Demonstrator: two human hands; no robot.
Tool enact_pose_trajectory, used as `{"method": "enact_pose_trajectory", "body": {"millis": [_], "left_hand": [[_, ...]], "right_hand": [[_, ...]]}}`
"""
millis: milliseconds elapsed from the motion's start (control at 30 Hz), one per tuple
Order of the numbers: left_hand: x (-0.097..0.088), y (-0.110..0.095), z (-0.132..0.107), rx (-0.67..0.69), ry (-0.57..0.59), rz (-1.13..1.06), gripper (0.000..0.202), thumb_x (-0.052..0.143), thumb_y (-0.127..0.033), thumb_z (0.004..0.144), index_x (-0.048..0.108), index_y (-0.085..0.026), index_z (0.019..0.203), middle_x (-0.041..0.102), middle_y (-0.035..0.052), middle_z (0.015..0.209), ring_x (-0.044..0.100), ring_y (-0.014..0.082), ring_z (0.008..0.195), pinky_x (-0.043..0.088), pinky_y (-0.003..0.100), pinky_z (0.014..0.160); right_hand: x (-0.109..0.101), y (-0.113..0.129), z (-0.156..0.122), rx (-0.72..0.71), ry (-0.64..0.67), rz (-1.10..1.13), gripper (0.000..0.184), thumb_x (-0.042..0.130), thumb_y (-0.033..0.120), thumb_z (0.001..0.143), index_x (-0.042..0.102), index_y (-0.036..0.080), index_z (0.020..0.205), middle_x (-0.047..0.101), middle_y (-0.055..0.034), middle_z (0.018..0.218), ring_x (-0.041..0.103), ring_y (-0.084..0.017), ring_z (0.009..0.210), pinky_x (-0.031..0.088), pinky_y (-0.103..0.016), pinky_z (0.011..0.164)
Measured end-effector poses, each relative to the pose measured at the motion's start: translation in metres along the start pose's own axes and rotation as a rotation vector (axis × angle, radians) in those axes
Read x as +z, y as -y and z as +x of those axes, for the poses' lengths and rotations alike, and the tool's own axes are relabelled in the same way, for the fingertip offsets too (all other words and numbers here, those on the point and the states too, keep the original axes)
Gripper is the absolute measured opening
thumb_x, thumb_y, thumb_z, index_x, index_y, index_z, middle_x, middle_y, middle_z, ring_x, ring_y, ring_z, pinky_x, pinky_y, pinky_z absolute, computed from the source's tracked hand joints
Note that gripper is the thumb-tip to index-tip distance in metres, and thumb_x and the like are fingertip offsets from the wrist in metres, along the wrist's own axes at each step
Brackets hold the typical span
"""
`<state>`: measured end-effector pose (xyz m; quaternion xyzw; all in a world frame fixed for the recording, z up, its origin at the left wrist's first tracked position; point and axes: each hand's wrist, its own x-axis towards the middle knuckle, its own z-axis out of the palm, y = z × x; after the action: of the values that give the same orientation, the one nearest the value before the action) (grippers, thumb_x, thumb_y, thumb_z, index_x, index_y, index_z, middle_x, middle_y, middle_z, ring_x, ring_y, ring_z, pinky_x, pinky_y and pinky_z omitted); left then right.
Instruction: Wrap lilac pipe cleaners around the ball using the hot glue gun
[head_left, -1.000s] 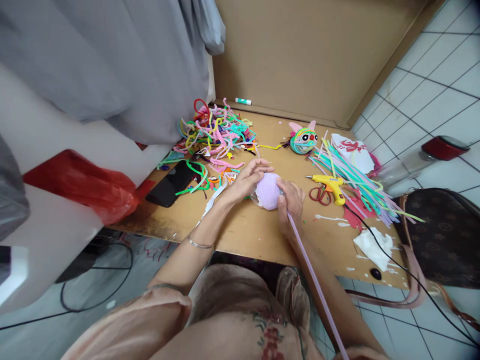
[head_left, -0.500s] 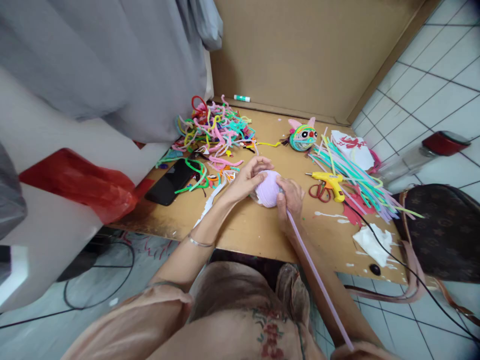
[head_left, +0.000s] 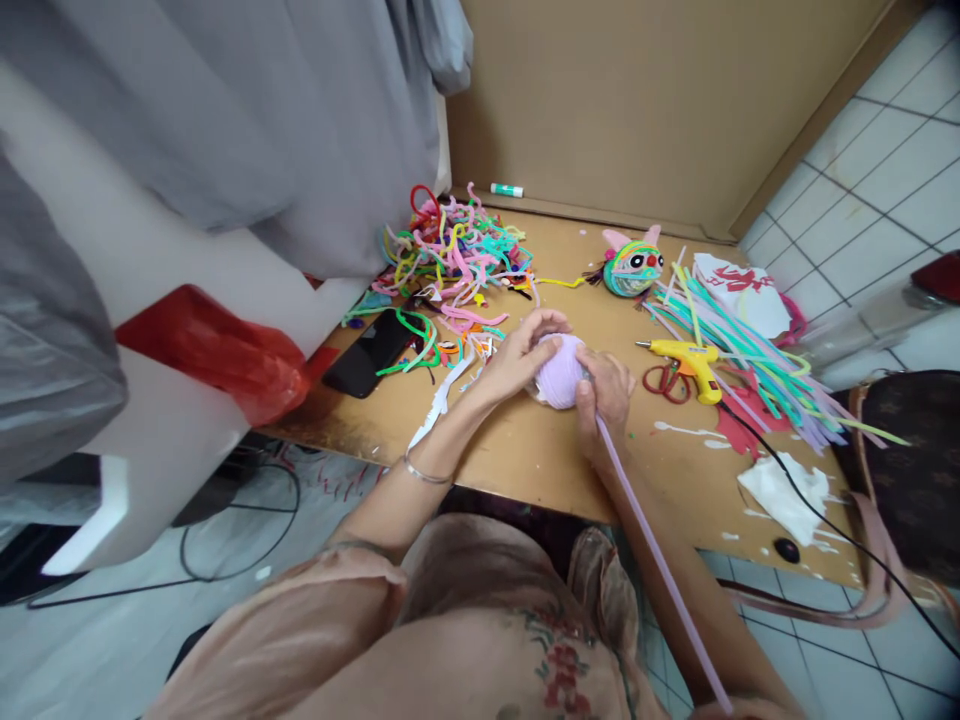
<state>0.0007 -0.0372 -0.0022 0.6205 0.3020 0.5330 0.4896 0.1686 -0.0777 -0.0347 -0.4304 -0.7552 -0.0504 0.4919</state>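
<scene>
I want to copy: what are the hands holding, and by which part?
A lilac ball: the left hand holds its left side, the right hand its right. A strand trails from the right hand.

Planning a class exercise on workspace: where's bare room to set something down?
Bare tabletop lies between the forearms, nearer the wearer than the lilac ball, and between the tangled pile and eared ball. Crowded: left around the phone, right around the glue gun and straight strips.

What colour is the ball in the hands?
Pale purple: the ball, best seen in the head view.
</scene>
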Motion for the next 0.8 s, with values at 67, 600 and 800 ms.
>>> {"method": "enact_pose_trajectory", "body": {"millis": [67,600,800], "left_hand": [[0.0,0.0,0.0,0.017,0.002,0.016,0.04,0.065,-0.045,0.087,0.054,-0.018,0.113,0.065,0.0131,0.122,0.061,0.0237,0.121,0.046,0.039,0.107],[0.003,-0.004,-0.001,0.015,0.012,0.038,0.036,0.064,-0.028,0.082,0.052,-0.017,0.114,0.065,0.0128,0.122,0.06,0.0233,0.121,0.043,0.039,0.108],[0.005,-0.005,-0.003,-0.047,-0.038,-0.007,0.031,0.057,-0.038,0.091,0.052,-0.018,0.114,0.068,0.0133,0.121,0.063,0.0236,0.119,0.046,0.038,0.102]], "right_hand": [[0.0,0.0,0.0,-0.002,-0.004,-0.002,0.037,0.037,0.032,0.099,0.059,0.022,0.128,0.069,-0.0092,0.126,0.059,-0.024,0.117,0.04,-0.042,0.103],[-0.007,0.01,0.002,0.041,0.032,-0.02,0.036,0.037,0.03,0.1,0.059,0.023,0.127,0.068,-0.0087,0.128,0.059,-0.023,0.12,0.041,-0.044,0.105],[-0.006,0.009,0.001,0.026,0.015,-0.011,0.034,0.039,0.028,0.1,0.059,0.023,0.127,0.069,-0.0083,0.127,0.058,-0.023,0.12,0.04,-0.043,0.104]]}}
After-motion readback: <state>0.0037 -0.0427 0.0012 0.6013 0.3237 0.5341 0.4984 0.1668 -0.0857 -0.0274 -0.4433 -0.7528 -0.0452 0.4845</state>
